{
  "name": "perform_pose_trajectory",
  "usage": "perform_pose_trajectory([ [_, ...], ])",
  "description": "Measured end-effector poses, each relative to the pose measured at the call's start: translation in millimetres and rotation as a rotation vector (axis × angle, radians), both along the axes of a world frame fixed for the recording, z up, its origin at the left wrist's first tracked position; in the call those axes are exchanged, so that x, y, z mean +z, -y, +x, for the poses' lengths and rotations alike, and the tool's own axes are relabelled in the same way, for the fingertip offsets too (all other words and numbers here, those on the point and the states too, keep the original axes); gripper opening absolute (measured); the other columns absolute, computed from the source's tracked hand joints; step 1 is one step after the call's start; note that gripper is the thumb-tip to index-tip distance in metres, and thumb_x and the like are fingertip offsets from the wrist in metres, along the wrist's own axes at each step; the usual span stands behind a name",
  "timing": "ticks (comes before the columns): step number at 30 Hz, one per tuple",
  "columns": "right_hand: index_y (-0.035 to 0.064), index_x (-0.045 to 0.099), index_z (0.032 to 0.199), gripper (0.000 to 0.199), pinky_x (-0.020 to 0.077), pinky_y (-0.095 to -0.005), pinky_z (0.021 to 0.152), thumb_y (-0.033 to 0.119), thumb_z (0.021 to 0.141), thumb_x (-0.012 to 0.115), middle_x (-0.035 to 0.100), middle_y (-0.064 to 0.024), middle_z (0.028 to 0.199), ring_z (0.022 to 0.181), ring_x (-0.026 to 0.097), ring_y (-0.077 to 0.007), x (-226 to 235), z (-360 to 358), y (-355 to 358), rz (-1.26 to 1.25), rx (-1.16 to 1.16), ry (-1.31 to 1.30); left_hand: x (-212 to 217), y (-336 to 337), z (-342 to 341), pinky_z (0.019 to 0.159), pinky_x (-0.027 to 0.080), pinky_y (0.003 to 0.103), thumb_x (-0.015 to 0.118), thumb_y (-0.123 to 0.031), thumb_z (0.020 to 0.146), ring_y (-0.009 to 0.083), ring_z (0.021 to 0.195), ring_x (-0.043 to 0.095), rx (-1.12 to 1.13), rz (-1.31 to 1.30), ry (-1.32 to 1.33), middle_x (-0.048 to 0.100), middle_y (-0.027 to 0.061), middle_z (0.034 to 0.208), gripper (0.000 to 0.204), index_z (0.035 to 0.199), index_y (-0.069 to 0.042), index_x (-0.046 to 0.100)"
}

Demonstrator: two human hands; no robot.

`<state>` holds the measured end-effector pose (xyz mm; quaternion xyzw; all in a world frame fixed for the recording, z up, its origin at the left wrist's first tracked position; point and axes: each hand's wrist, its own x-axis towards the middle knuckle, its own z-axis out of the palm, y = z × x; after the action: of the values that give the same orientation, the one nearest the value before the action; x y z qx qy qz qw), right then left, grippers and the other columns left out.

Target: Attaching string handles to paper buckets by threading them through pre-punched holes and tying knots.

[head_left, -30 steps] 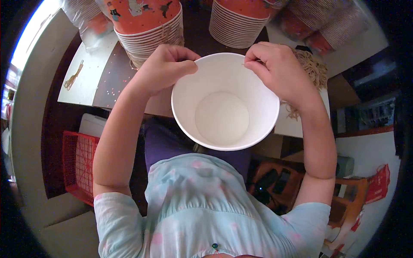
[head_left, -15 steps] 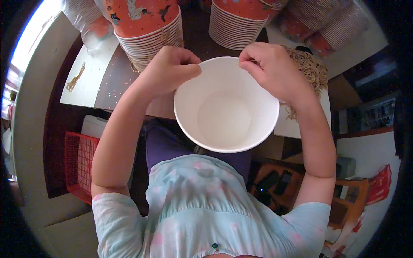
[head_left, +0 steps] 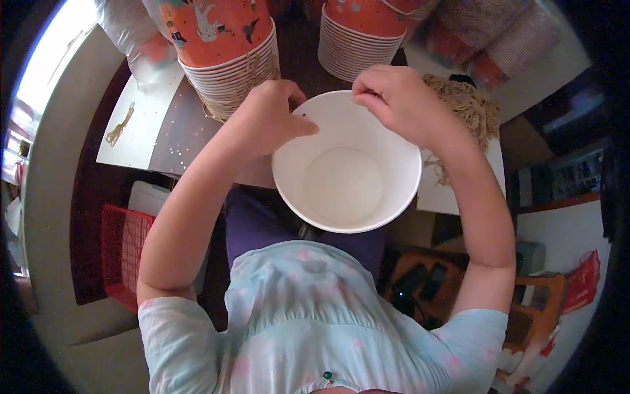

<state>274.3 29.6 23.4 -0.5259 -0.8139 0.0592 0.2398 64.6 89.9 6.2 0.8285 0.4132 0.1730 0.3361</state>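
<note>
A white paper bucket (head_left: 342, 187) is tilted so that I look down into its bare inside, above the near edge of the table. My left hand (head_left: 272, 118) grips the left far part of its rim, thumb inside the wall and the other fingers curled outside. With thumb and forefinger pressed together, my right hand (head_left: 397, 102) pinches the far rim. Whether a thin string is also caught in that pinch is too small to tell. The outside of the bucket is hidden.
Beyond my left hand stands a stack of orange printed buckets (head_left: 226, 29); another stack (head_left: 361, 43) is farther right. A heap of tan strings (head_left: 469, 108) lies right, a small string bundle (head_left: 120, 125) left. A red plastic basket (head_left: 121, 256) sits low at the left.
My left thumb has parted from the forefinger and moved inside the bucket wall. My right hand has shifted slightly left along the rim. The bucket has turned or tilted a little.
</note>
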Motion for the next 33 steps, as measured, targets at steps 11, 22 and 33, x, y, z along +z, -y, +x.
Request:
perform_pose_trajectory([
  [11,-0.0021,0.060,0.081,0.012,0.0462,-0.0327,0.067,0.009,0.077,0.062,0.057,-0.0112,0.078,0.075,0.058,-0.0246,16.8,-20.0,12.9,0.063,-0.025,-0.164,-14.6,23.6,-24.8,0.059,0.047,0.024,0.057,-0.022,0.088,0.0094,0.068,0.059,0.057,-0.516,0.414,0.062,0.0043,0.075,0.030,0.097,0.006,0.063],
  [22,-0.0021,0.065,0.080,0.013,0.0481,-0.0328,0.063,0.010,0.077,0.061,0.064,-0.0129,0.075,0.068,0.062,-0.0212,-12.3,-46.3,8.3,-0.329,-0.151,-0.387,-25.1,16.4,-27.3,0.058,0.046,0.022,0.053,-0.018,0.094,0.0077,0.064,0.057,0.020,-0.473,0.479,0.063,0.0011,0.078,0.024,0.104,0.001,0.063],
  [33,-0.0015,0.067,0.081,0.013,0.0478,-0.0337,0.062,0.009,0.077,0.061,0.065,-0.0134,0.073,0.066,0.062,-0.0217,-18.3,-54.3,0.0,-0.352,-0.168,-0.376,-22.5,12.1,-28.9,0.060,0.048,0.021,0.054,-0.008,0.089,0.0062,0.067,0.058,-0.067,-0.405,0.454,0.064,0.0030,0.079,0.021,0.102,0.006,0.063],
])
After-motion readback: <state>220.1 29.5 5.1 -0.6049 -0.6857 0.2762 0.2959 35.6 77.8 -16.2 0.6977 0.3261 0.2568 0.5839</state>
